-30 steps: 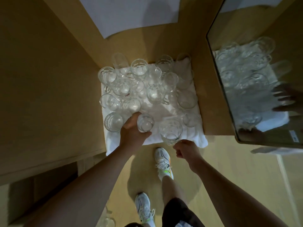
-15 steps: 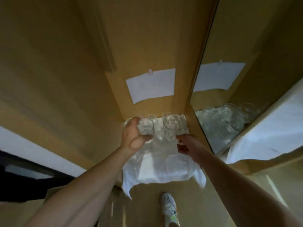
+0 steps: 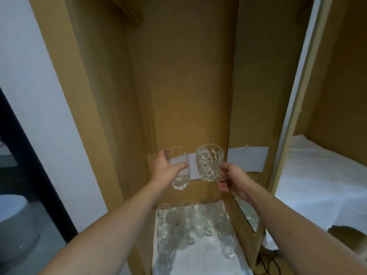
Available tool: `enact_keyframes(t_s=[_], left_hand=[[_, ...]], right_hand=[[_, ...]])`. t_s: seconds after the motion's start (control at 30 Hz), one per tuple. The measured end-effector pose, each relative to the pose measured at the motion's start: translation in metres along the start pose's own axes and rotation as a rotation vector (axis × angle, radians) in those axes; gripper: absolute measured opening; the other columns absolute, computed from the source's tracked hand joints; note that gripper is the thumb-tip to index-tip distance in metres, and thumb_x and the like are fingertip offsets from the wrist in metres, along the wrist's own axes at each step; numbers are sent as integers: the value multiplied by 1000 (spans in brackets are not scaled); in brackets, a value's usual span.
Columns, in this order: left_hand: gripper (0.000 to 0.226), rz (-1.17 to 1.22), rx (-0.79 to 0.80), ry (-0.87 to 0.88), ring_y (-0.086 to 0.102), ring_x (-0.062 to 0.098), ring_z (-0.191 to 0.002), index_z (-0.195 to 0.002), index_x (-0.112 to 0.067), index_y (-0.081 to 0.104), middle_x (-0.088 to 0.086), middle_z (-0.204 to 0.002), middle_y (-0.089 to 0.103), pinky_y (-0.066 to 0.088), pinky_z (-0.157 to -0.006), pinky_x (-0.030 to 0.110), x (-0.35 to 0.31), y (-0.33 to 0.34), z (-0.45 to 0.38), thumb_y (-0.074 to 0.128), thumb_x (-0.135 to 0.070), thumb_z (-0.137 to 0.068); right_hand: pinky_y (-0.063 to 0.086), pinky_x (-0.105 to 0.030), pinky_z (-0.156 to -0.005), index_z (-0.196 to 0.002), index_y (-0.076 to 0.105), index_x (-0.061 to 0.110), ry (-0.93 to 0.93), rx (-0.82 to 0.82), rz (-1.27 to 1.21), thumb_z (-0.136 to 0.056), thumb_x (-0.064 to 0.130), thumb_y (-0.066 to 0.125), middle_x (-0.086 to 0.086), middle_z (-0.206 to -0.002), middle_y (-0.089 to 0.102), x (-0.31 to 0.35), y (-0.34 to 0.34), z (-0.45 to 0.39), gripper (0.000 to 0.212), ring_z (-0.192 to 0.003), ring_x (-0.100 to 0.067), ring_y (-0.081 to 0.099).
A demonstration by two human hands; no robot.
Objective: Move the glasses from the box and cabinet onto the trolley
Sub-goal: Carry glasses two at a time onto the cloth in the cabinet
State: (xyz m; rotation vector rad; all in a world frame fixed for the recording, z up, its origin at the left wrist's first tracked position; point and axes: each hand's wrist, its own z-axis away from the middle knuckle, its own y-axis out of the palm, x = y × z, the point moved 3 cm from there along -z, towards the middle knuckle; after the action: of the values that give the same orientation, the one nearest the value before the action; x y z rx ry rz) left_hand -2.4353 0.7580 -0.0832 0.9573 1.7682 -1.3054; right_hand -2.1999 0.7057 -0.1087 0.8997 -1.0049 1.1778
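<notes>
Clear glass filled both my hands. My left hand [image 3: 166, 169] was wrapped around a smooth tumbler [image 3: 179, 169], thumb across its front and fingers behind, holding it upright in the air. My right hand [image 3: 230, 180] gripped the handle of a patterned glass mug [image 3: 208, 161], also upright, its side just beside the tumbler. Both were raised well above the cabinet shelf [image 3: 206, 259], in front of the wooden back panel [image 3: 184, 76] and a white paper sheet [image 3: 191, 167] stuck to it. Below, more glasses [image 3: 190, 225] stood crowded on a white cloth covering that shelf. To the right, a mirror panel [image 3: 256, 96] reflected the paper. Further right lay another white-covered surface [image 3: 317, 175].
</notes>
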Motion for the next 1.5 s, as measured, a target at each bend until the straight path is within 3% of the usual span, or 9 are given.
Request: enact_keyframes(t_s=[0.13,0.3,0.53,0.63,0.83,1.03,1.1,1.2,1.5], left_hand=[[90,43,27,12,56,25,-119,-142,-11,51,7,-136,56,44,-92,30,-21,-4,29,90,-42,-68],[90,108,117,55,56,24,-116,-140,-10,53,6,-130,54,49,-103,42,-41,10,67,89,-51,-68],[76,176,167,153,56,23,-108,-128,-18,58,-1,-115,56,47,-81,31,-86,52,114,89,-52,-68],[81,275,206,161,53,10,-113,-136,-26,54,-12,-128,55,46,-89,25,-111,77,137,91,-49,-68],[84,425,273,111,51,13,-131,-141,-25,50,-9,-143,54,46,-111,41,-163,135,185,92,-41,-69],[84,456,309,122,53,14,-128,-141,-23,48,-5,-139,56,45,-103,34,-201,187,229,91,-42,-71],[83,434,317,126,53,14,-130,-141,-25,50,-4,-141,57,47,-108,40,-210,202,241,90,-44,-71],[82,415,314,127,54,15,-125,-140,-27,50,-6,-136,57,52,-93,32,-222,224,255,90,-46,-71],[72,301,340,95,58,13,-106,-129,-30,51,-9,-119,59,45,-78,30,-231,284,277,88,-50,-71]], right_hand=[[62,-41,-74,-80,53,14,-25,-41,9,-103,36,46,-14,-76,62,5,-12,48,32,-64,-25,61],[61,-39,-67,-76,52,16,-31,-110,10,-102,37,46,-11,-68,64,0,-42,96,33,-62,-25,60],[59,-33,-58,-65,51,16,-34,-225,27,-97,38,52,-15,-67,66,-7,-108,152,38,-58,-26,63],[56,-32,-62,-68,48,15,-37,-245,10,-95,37,54,-18,-74,60,-7,-142,174,36,-55,-25,55],[48,-31,-61,-67,44,14,-19,-316,-30,-94,32,55,-20,-79,53,-6,-217,218,34,-51,-24,44],[53,-28,-52,-67,45,13,-1,-368,-63,-97,32,54,-19,-79,56,-6,-286,246,36,-44,-22,50],[47,-27,-52,-67,44,13,7,-362,-97,-97,31,54,-17,-75,54,-8,-306,254,37,-41,-19,43],[38,-26,-55,-66,43,14,13,-361,-127,-98,30,53,-14,-70,47,-12,-335,262,37,-46,-18,35],[60,-32,-61,-75,51,12,53,-393,-109,-99,33,52,-15,-64,62,-31,-393,256,33,-39,-17,47]])
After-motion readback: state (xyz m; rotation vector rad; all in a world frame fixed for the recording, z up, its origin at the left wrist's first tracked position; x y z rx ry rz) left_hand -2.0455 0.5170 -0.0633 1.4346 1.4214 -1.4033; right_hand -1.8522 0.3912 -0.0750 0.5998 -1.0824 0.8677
